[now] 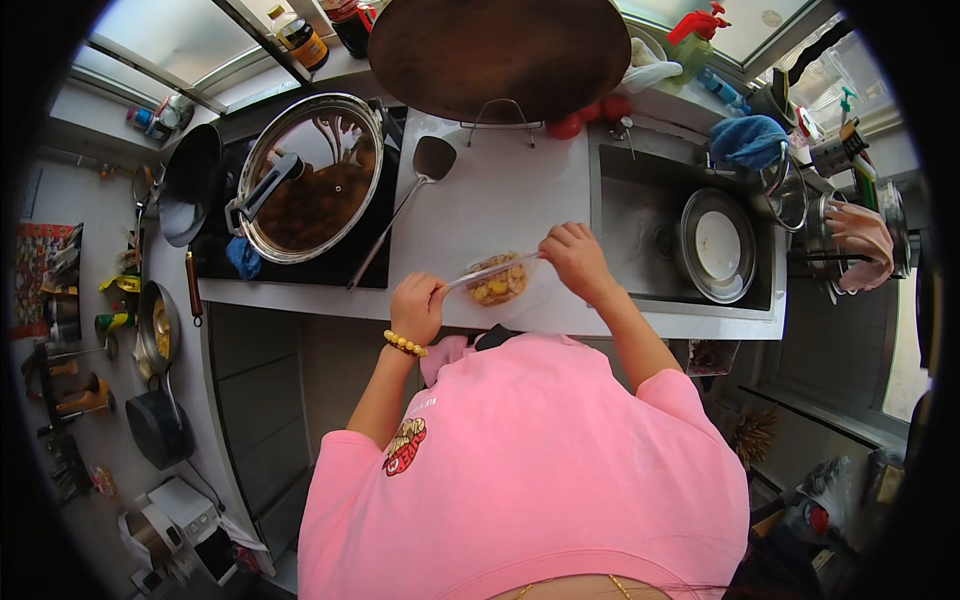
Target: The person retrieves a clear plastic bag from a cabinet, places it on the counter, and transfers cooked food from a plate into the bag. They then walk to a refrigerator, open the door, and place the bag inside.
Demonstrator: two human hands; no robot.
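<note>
A clear plastic bag [498, 286] with yellow and light brown pieces of food in it rests near the front edge of the white counter [495, 195]. My left hand [417, 306], with a beaded bracelet at its wrist, pinches one end of the bag's mouth. The other end is held in the fingers of my right hand [574, 259], so the top edge is stretched between them. Behind and to the left of the bag lies a metal wok spatula [433, 159].
On the cooktop at left stands a large lidded pan [315, 180] with dark contents, beside a black wok [189, 187]. A steel sink [637, 187] with a basin and plate [718, 246] is at right. Tomatoes [564, 127] and a round board [499, 60] are at the back.
</note>
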